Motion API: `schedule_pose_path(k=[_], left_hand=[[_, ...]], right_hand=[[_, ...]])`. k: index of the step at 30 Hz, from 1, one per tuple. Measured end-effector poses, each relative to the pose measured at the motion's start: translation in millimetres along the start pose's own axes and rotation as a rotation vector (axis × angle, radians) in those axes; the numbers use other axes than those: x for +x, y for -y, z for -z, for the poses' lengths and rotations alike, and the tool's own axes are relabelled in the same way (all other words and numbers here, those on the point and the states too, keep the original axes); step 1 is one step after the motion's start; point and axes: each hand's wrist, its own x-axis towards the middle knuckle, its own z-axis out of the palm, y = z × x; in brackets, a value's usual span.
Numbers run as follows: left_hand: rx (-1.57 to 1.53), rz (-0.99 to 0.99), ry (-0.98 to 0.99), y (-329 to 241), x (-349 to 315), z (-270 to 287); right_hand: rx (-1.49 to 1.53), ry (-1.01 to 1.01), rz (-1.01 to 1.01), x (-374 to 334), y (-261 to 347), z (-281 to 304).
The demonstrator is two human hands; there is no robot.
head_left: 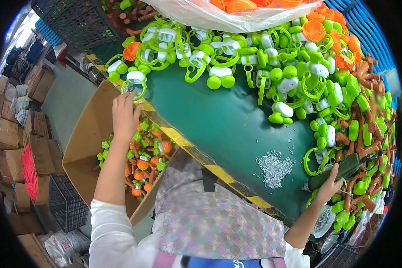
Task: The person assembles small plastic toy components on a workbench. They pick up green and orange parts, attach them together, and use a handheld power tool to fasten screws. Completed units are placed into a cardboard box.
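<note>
My left hand (pixel 126 115) is at the table's near left edge, fingers closed on the ring end of a green-and-white plastic toy part (pixel 135 78). That part has a white block and a bright green loop. At the right, my right hand (pixel 328 186) is wrapped round a dark green electric screwdriver (pixel 339 172), its tip pointing left over the table. Left of the tip lies a pile of small silver screws (pixel 274 169). More green-and-white parts (pixel 283 85) are heaped along the far side of the green table (pixel 196 111).
An open cardboard box (pixel 82 143) with orange, green and brown pieces stands below my left arm. Brown branch-shaped parts (pixel 361 118) are heaped at the right. A plastic bag of orange cups (pixel 236 15) lies at the back. A black crate (pixel 78 22) stands far left.
</note>
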Motion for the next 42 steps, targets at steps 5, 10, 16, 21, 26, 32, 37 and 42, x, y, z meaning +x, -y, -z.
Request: schedule_pose_path(k=[5,10,16,21,26,32,37,42], left_hand=[[-0.102,0.016,0.147,-5,28,16],[-1.005,0.526,0.136,-89,-10,45],[-1.937,0.659,0.502,-180,-74,14],[-1.973,0.640,0.607,-175,-76,-1],[-1.902,0.542,0.719,-159,-67,-10],[-1.343,0.072,0.710,-109,-6,-3],[-1.228,0.357,0.151,-35,129,-14],[-0.804,0.139,-0.399,23,279,-81]], right_hand=[[-0.345,-0.400,0.583,-42,30,-44],[-0.247,-0.031,1.106,-79,45,-75],[-0.235,0.864,1.033,-149,101,-199],[-0.278,1.087,0.911,-145,90,-212],[-0.217,1.117,0.866,-146,99,-216],[-0.353,1.236,1.062,-138,82,-223],[-0.426,1.310,1.056,-138,85,-228],[-0.496,1.408,0.990,-134,95,-234]])
